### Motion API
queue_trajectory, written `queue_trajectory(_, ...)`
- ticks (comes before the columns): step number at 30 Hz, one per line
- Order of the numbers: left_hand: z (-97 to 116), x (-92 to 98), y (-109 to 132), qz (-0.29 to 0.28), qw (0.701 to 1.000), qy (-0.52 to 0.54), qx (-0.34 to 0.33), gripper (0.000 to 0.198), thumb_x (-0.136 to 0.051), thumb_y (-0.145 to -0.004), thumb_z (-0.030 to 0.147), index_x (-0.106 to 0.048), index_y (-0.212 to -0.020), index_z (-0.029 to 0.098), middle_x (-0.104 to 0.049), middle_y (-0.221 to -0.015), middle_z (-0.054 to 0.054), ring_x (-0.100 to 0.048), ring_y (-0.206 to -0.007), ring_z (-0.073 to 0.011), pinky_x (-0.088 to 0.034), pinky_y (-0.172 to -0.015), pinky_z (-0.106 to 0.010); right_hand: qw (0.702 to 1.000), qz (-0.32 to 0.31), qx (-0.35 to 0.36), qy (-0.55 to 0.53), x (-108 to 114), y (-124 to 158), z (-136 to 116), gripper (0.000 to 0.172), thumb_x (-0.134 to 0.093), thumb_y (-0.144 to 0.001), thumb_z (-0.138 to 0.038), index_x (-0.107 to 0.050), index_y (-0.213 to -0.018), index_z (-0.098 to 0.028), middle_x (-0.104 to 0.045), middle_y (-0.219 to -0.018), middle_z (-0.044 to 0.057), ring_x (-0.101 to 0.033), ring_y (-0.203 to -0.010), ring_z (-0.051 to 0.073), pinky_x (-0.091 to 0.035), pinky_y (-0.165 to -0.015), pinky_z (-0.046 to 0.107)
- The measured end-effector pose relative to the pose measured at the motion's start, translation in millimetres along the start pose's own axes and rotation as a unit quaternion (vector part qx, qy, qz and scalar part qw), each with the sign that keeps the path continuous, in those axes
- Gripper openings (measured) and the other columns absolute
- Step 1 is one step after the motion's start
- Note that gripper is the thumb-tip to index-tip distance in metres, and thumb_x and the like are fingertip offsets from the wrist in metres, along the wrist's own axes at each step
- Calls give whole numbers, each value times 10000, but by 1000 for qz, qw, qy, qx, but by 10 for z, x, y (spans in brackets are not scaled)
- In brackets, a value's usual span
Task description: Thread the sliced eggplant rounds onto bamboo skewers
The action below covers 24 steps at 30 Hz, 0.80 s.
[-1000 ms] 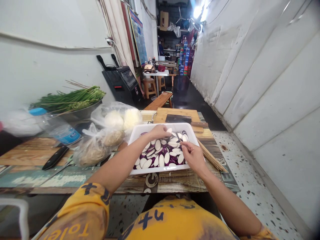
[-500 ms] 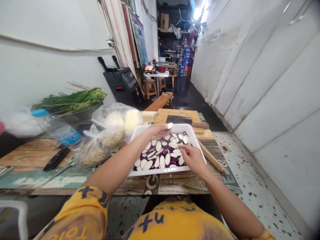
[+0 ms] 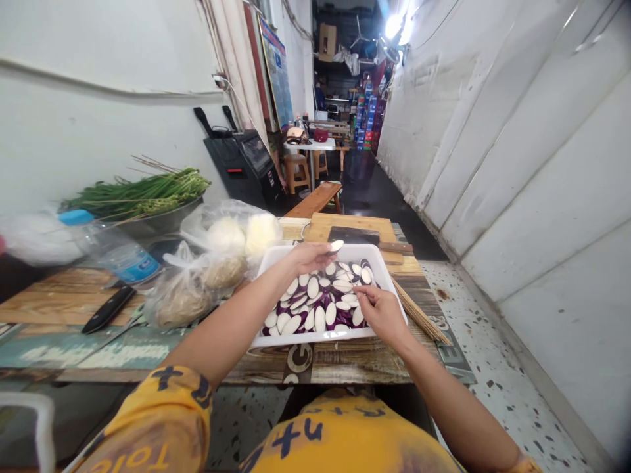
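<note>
A white plastic tub (image 3: 389, 279) full of sliced eggplant (image 3: 320, 315), purple-skinned with pale flesh, stands before me on the table. My left hand (image 3: 315, 257) is over its far side, with one eggplant slice (image 3: 336, 246) pinched at the fingertips. Above the tub's right part, my right hand (image 3: 377, 307) is closed in a pinch on a thin bamboo skewer, only faintly visible against the slices. A bundle of bamboo skewers (image 3: 421, 312) lies along the tub's right side.
Behind the tub, a cleaver (image 3: 355, 235) rests on a cutting board (image 3: 320, 226). To the left are plastic bags of vegetables (image 3: 180, 299), a water bottle (image 3: 131, 259), a black-handled knife (image 3: 108, 309) and a bowl of greens (image 3: 142, 197). A wall (image 3: 532, 164) runs along the right.
The eggplant slice in my left hand has tilted and risen slightly. My right hand stays almost in place, and the tub has not moved.
</note>
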<state>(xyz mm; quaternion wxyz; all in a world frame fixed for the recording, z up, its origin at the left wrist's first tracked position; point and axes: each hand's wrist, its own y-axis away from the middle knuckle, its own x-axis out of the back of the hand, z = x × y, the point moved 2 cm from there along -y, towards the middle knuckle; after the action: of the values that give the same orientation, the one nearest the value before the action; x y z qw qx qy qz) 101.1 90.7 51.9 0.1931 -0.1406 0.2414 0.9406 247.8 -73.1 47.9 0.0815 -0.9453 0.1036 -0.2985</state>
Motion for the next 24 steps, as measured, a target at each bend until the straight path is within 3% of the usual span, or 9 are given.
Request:
queue_trajectory(9,14,-22,28,-15,1000,-24,-4,84,-522,-846,87,-604,-829,78,-640,-682,-81,-600,-563,-89,-491,-554,-195,1000,-1,-1,1,9,5,-4,326,-455,-810,-305,-702,-952,-148,-700,-768,50,-621,-674,164,-468,-623,258)
queue_trajectory(24,12,-20,36,-59,996,-66,-22,73,-604,-787,81,-651,-843,74,-668,-769,-105,-625,-631,-111,-509,-579,-209,1000,1,11,6,16,-11,12,307,-453,-811,-285,-701,-950,-169,-710,-841,47,-633,-714,168,-474,-677,267)
